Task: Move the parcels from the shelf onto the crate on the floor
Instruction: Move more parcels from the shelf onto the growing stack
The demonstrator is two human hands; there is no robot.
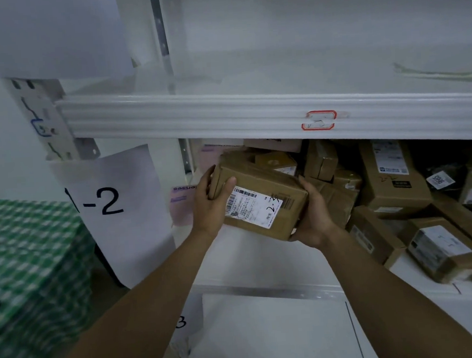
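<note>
At the centre of the frame we grip a brown parcel with a white label between both hands. Our left hand curls round its left end and our right hand cups its lower right corner, at the mouth of the shelf's lower bay. Right of it, other boxes lie heaped in that bay, and a sheet marked 1-2 hangs at left.

Left hand: fingers wrapped behind parcel, thumb on top. Right hand: cupped under opposite corner, thumb raised. Both forearms extended.
</note>
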